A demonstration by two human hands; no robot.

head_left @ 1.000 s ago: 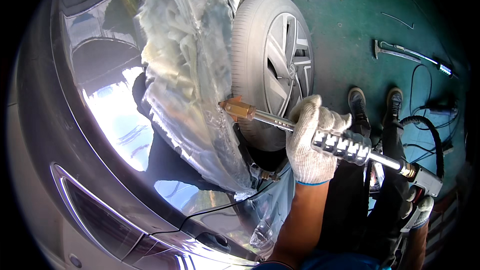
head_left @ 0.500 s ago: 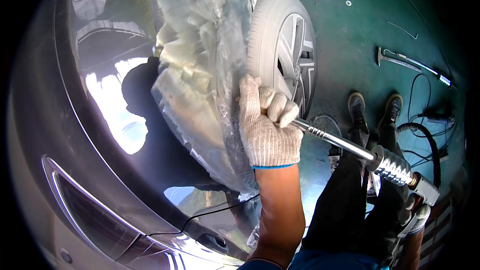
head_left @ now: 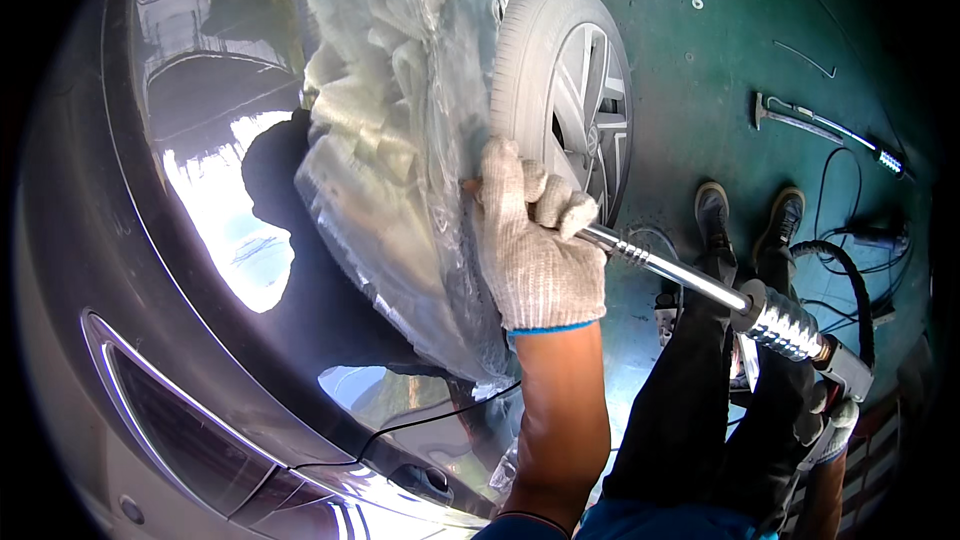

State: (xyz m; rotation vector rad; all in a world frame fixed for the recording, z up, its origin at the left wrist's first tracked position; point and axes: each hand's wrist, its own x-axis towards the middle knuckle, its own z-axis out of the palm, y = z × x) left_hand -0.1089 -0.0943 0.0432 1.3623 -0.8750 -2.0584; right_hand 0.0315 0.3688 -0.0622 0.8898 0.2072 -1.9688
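Green floor [head_left: 690, 105] runs from the far side down my right. Tone deeper far off; paler, bluish nearer me, where I note whitish glare. Far on it: a small pale ring [head_left: 697, 3]. Right of that, a thin rod [head_left: 803, 57], bent at one end. Near right, I make out dark slats [head_left: 880, 455]; kind unclear.

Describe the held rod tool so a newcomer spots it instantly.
Find the car wheel at upper centre. Before its lower part, the left hand grips a shiny rod tool slanting down to the right hand. Unlike the ribbed tool on the green floor, it has a grey pistol-shaped handle.
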